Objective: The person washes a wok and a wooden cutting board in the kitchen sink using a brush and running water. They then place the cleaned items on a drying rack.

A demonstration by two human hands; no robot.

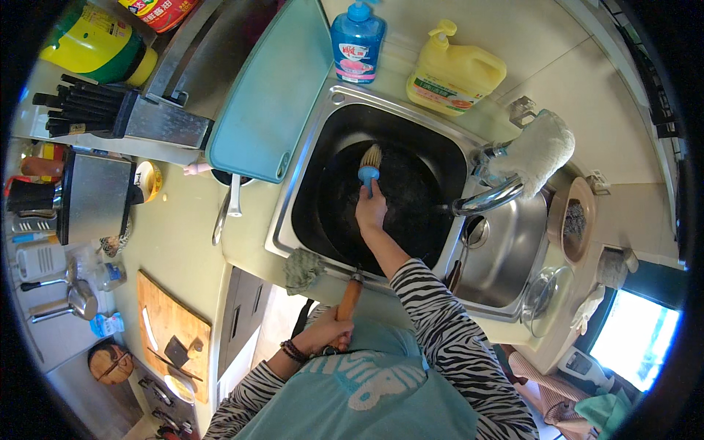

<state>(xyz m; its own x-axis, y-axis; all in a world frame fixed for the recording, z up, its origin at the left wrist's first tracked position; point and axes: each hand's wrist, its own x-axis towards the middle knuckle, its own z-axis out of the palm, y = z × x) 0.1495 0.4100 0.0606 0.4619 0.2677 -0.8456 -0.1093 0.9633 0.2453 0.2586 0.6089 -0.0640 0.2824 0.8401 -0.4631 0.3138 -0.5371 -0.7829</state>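
Observation:
A dark wok (352, 203) lies in the left basin of a steel double sink (286, 220). My left hand (328, 331) grips the wok's wooden handle (350, 297), which sticks out over the sink's front edge. Reaching over the wok, my right hand (371, 209) is closed on the blue handle of a scrubbing brush (369, 165), its pale bristles pointing to the wok's far side. The chrome faucet (489, 201), partly wrapped in a white cloth (536, 148), extends over the basin from the right. A grey-green rag (302, 270) drapes over the counter edge near my left hand.
Behind the sink stand a blue pump bottle (358, 44) and a yellow pump jug (454, 77). A teal cutting board (269, 99) leans at the sink's left. Right are the small basin (495, 253), a glass bowl (544, 300) and an oval tub (575, 220). A wooden board with a cleaver (149, 329) lies lower left.

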